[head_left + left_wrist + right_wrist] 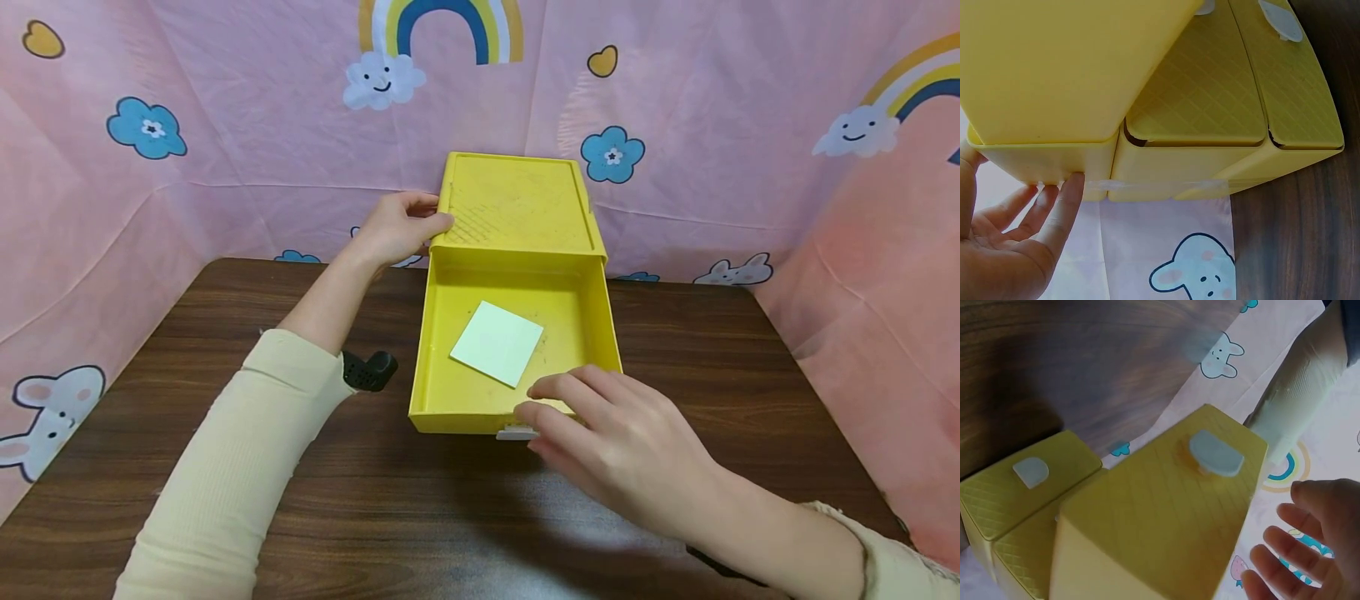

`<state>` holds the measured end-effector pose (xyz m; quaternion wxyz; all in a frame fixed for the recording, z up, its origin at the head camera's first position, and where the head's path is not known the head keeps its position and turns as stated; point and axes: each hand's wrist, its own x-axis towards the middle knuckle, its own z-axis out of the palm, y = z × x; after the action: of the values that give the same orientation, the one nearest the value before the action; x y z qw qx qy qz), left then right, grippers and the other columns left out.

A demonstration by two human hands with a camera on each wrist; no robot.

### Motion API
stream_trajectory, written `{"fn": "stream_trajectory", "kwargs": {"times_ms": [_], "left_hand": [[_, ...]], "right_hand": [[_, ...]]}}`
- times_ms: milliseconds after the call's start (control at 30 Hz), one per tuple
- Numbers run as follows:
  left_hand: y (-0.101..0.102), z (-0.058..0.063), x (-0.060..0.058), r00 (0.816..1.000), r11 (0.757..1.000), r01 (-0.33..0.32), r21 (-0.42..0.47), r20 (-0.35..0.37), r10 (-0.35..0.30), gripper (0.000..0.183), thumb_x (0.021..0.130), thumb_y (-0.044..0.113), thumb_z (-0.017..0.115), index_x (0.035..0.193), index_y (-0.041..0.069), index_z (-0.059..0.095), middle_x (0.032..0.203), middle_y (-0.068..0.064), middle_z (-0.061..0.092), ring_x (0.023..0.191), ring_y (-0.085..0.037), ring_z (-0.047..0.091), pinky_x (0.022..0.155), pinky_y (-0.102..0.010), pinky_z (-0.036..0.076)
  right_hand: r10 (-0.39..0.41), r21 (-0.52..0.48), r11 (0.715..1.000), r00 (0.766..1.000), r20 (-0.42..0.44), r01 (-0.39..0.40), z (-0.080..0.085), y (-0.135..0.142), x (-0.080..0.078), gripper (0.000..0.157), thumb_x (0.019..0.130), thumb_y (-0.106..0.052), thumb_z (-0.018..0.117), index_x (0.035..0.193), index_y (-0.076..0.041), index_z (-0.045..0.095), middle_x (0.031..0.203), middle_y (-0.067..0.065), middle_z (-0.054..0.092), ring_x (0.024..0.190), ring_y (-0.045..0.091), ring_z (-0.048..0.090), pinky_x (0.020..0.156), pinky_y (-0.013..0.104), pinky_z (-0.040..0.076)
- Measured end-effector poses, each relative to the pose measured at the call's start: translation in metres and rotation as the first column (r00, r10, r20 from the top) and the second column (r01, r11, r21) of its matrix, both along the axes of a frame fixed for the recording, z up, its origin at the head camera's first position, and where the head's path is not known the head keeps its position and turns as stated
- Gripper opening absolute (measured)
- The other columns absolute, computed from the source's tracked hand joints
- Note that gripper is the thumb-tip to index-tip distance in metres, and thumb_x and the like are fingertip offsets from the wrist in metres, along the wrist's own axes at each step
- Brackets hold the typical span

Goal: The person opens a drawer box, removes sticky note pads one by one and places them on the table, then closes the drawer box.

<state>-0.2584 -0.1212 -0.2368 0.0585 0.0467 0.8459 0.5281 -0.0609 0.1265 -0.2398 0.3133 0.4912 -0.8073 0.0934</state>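
A yellow drawer unit (517,200) stands at the back of the table, its top drawer (588,308) pulled out toward me. A flat, pale mint square (497,343), like a note pad, lies tilted on the drawer floor. My left hand (401,229) rests at the unit's upper left edge, thumb on top; the left wrist view shows extended fingers (1067,206) touching its side wall. Over the drawer's front right corner hovers my right hand (626,446), fingers loosely bent. In the right wrist view, it is apart from the drawer front and its pale handle (1216,453).
Below the pulled-out drawer, two more drawer fronts (1200,87) are closed, with pale handles. The unit stands on a dark wooden table (360,500). A pink printed cloth (262,100) hangs close behind it and along both sides.
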Motion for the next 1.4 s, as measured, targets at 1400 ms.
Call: {"fn": "stream_trajectory", "kwargs": {"times_ms": [1400], "left_hand": [[-0.001,-0.002,-0.002,1.0,1.0,0.003,0.005,-0.011,-0.003,0.05,0.09,0.027,0.058,0.135,0.008,0.046,0.126,-0.009,0.052,0.1,-0.02,0.058,0.079,-0.031,0.055]], "right_hand": [[-0.128,0.268,0.961,0.972,0.195,0.073,0.044,-0.011,-0.037,0.042,0.077,-0.034,0.072,0.114,-0.017,0.06,0.111,-0.002,0.058,0.088,0.016,0.058,0.062,0.028,0.051]]}}
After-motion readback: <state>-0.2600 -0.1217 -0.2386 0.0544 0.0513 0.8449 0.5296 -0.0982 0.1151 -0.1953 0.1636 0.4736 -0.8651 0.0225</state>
